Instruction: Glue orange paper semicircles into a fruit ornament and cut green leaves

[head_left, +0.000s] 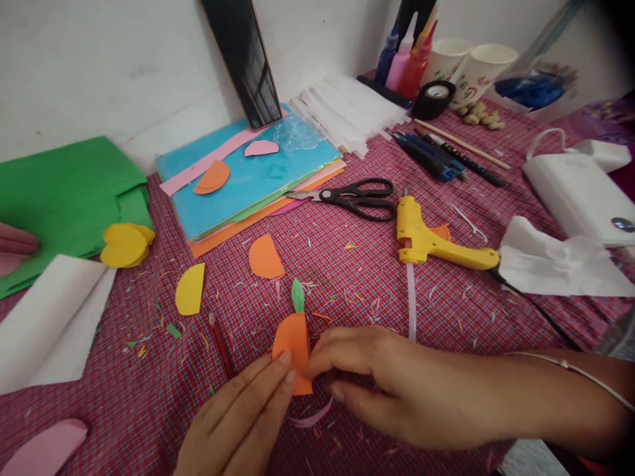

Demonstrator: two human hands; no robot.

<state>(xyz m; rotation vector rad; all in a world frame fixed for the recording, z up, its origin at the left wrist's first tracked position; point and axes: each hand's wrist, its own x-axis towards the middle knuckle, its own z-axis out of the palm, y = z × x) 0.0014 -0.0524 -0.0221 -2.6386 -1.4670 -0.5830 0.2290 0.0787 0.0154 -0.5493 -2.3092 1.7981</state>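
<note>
Under my left hand [248, 416] lies an orange half-round paper cutout [292, 337] with a straight right edge. My left fingers are stretched out side by side, and their tips hold the paper down on the cloth. A green paper leaf [297, 295] stands out from its top. From the right, my right hand [387, 383] reaches the cutout's straight edge with curved fingertips; its thumb is apart from them, near the table. A curl of pink paper [312, 416] lies below. Close by are an orange half circle [266, 256], a yellow half circle [190, 289] and a dark red pencil [221, 346].
A yellow glue gun [421, 241] with a cord lies right of centre, beside black-handled scissors [347, 197]. Coloured sheets [238, 192] and a leaning phone [245, 63] are behind. Green paper [64, 198] lies left; a white power device [580, 195] sits right. Paper scraps litter the checked cloth.
</note>
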